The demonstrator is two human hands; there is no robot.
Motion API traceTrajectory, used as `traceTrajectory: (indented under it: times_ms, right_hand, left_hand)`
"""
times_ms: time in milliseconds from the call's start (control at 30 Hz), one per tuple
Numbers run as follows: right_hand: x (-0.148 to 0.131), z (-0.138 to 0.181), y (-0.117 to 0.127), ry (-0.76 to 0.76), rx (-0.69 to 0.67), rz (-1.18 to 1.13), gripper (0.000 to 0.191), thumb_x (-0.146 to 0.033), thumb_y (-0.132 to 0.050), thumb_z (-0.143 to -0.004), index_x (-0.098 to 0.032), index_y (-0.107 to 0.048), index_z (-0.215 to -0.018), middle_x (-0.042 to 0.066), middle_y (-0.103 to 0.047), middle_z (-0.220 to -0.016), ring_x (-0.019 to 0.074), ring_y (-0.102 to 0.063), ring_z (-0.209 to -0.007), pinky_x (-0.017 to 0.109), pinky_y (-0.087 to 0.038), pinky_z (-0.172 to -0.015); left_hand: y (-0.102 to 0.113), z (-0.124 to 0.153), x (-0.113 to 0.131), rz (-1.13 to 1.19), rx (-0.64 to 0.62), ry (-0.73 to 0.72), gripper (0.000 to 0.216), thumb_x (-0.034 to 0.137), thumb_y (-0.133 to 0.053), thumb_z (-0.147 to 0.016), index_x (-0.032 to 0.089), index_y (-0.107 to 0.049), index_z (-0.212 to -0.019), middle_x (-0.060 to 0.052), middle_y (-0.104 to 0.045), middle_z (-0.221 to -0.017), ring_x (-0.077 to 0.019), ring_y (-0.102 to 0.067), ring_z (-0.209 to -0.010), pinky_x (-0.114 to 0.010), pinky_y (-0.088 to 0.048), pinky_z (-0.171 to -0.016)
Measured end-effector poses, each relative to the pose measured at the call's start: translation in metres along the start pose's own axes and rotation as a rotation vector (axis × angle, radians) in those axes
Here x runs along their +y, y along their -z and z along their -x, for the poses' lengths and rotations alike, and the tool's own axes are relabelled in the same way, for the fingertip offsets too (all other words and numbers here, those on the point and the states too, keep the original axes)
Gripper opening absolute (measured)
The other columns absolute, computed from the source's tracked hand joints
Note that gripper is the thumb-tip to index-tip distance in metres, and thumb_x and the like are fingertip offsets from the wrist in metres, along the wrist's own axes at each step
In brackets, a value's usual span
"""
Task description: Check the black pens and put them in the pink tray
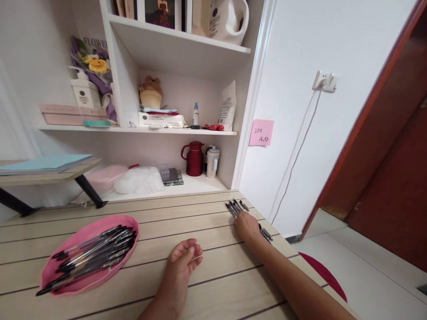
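At the right side of the table, my right hand (247,224) is lowered over a group of black-tipped pens (232,208), its fingers curled down around them. Its fingertips are hidden behind the back of the hand. A few more dark pens or caps (266,232) show just right of the wrist, and a short dark piece (244,205) lies beyond the hand. Near the table's middle, my left hand (183,262) rests palm inward with loosely bent fingers and nothing in it. To its left a pink scalloped tray (130,221) holds a heap of clear pens (96,251) with black caps.
Behind the table (213,284) stands a white shelf unit (180,40) with a red jug (194,159), a cup (212,161) and a cotton-like white bundle (138,180). A raised stand (63,173) carries blue paper at left. The wall bears a pink note (261,132).
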State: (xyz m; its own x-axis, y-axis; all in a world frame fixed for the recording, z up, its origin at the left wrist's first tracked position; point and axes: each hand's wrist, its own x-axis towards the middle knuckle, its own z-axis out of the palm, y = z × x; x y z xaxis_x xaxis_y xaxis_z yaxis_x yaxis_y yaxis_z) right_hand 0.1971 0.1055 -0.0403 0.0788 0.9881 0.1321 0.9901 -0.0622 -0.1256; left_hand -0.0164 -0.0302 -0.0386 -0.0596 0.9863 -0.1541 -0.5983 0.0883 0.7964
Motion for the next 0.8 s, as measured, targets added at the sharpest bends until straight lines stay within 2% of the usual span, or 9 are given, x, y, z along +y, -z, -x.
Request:
traceTrajectory:
  times_ms: [500, 800]
  right_hand:
    - [0.002, 0.008, 0.011, 0.013, 0.035, -0.017, 0.020, -0.021, -0.043, -0.079, -0.012, -0.060, -0.082, 0.017, -0.062, -0.086, 0.0288, -0.057, -0.083, 0.035, -0.039, -0.069]
    - [0.000, 0.004, 0.007, 0.025, 0.000, 0.021, 0.018, -0.016, -0.048, -0.076, -0.010, -0.061, -0.086, 0.018, -0.062, -0.091, 0.0289, -0.056, -0.087, 0.036, -0.039, -0.074]
  left_hand:
    - [-0.001, -0.001, 0.001, -0.002, 0.020, 0.014, 0.027, 0.022, -0.069, -0.058, 0.014, -0.062, -0.083, -0.005, -0.063, -0.077, -0.0162, -0.060, -0.074, -0.031, -0.046, -0.072]
    - [0.000, 0.000, -0.001, -0.005, -0.004, -0.005, 0.024, 0.021, -0.067, -0.063, 0.014, -0.060, -0.084, -0.006, -0.062, -0.079, -0.0158, -0.059, -0.075, -0.031, -0.045, -0.074]
